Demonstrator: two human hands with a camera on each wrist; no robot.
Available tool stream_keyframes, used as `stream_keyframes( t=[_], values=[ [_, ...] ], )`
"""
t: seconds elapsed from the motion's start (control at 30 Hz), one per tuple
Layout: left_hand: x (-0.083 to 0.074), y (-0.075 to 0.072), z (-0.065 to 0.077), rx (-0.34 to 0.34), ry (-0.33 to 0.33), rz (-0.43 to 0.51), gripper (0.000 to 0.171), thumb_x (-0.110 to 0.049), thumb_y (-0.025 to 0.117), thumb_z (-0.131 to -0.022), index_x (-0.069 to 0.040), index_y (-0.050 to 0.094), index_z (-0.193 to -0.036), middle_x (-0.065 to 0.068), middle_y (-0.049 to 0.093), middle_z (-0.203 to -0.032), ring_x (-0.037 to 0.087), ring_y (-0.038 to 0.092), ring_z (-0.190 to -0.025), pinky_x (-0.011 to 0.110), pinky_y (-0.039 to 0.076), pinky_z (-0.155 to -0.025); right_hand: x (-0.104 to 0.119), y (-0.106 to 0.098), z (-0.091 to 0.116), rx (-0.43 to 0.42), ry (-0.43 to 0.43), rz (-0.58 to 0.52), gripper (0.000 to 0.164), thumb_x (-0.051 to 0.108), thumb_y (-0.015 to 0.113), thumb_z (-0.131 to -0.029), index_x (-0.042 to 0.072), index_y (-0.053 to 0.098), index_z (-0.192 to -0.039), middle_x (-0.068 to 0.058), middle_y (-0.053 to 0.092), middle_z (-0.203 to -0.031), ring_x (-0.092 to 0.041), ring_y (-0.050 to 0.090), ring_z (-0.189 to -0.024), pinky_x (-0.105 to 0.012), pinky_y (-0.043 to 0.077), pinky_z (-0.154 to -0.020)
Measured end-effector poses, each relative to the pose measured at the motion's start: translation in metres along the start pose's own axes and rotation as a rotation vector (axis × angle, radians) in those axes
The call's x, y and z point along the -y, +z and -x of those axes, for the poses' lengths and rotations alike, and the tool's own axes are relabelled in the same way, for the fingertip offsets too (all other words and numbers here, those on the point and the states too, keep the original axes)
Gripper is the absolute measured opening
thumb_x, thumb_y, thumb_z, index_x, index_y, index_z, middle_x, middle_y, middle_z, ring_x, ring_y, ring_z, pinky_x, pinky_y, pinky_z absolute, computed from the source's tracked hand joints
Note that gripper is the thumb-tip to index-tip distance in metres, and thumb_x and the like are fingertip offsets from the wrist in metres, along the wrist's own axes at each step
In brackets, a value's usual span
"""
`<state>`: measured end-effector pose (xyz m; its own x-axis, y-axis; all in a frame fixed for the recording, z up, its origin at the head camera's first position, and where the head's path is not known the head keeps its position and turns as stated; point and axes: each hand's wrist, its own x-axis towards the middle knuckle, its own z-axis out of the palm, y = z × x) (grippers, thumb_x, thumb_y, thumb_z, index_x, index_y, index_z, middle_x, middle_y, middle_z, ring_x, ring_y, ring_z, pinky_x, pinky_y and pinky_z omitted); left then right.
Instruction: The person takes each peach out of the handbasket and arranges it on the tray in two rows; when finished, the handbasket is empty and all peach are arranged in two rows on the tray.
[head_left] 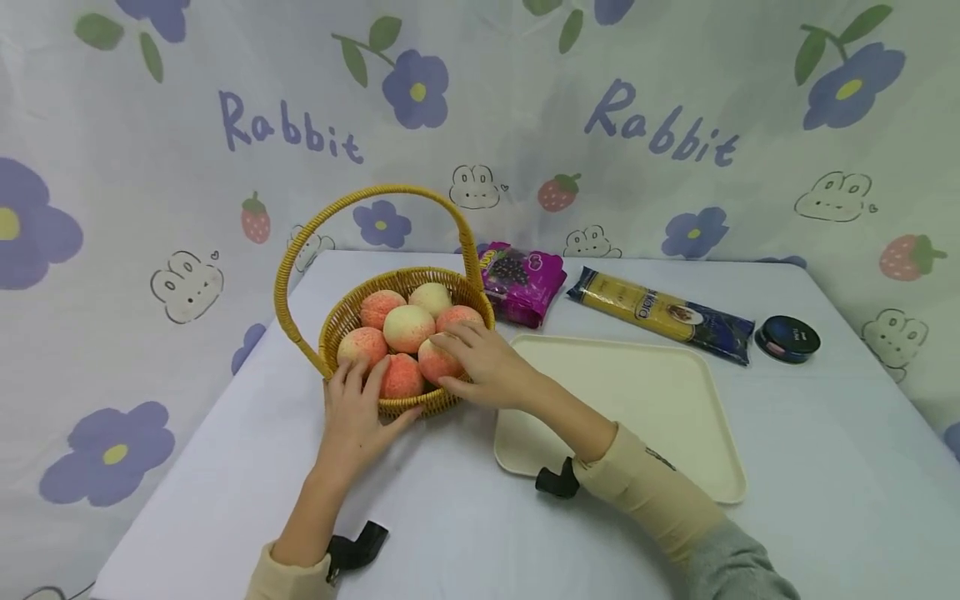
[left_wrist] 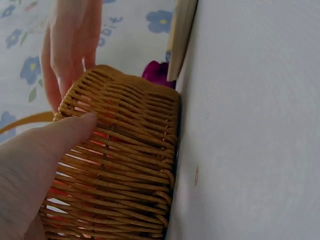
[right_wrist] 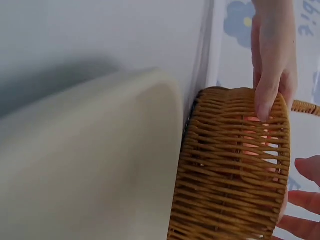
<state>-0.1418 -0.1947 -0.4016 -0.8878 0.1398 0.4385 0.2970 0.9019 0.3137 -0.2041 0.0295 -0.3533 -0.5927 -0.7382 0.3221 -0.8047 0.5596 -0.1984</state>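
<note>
Head view, ctr: your R hand (head_left: 489, 365) partly covers a peach (head_left: 435, 367). R wrist view, lower L: tray (right_wrist: 100, 160) blurred, cut off.

2 packets (head_left: 663, 314) and 1 tin (head_left: 787, 338) share the table (head_left: 840, 467).

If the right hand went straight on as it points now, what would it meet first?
Probably the round, reddish peach at the near right of the brown wicker basket; whether the right hand touches it is unclear.
</note>
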Motion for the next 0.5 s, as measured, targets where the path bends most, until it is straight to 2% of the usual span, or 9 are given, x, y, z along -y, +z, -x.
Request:
stream_keyframes(
  t=[0.13,0.3,0.5],
  values=[
    [-0.002,0.003,0.002,-0.018,0.007,0.019,0.084,-0.049,0.075,-0.068,-0.003,0.044,-0.132,0.026,0.04,-0.127,0.043,0.029,-0.117,0.055,0.02,-0.095,0.004,0.003,-0.008,0.055,0.05,0.015,0.049,0.037,0.059,-0.087,0.014,0.05,-0.129,-0.009,0.047,-0.13,-0.026,0.045,-0.115,-0.041,0.041,-0.091],
    [-0.003,0.002,0.003,-0.013,0.001,0.01,0.084,-0.049,0.074,-0.069,-0.004,0.042,-0.133,0.023,0.042,-0.122,0.042,0.032,-0.111,0.053,0.022,-0.092,0.004,0.003,-0.014,0.097,0.124,-0.033,0.048,0.038,0.062,-0.084,0.016,0.053,-0.126,-0.003,0.05,-0.126,-0.024,0.046,-0.112,-0.039,0.038,-0.094],
    [-0.008,0.003,0.002,-0.016,0.004,-0.022,0.08,-0.044,0.076,-0.069,-0.004,0.043,-0.131,0.026,0.044,-0.117,0.043,0.034,-0.106,0.053,0.023,-0.09,0.0,0.0,-0.017,0.127,0.106,-0.069,0.046,0.036,0.064,-0.084,0.015,0.053,-0.124,-0.001,0.052,-0.123,-0.015,0.046,-0.115,-0.038,0.035,-0.098]
  ],
)
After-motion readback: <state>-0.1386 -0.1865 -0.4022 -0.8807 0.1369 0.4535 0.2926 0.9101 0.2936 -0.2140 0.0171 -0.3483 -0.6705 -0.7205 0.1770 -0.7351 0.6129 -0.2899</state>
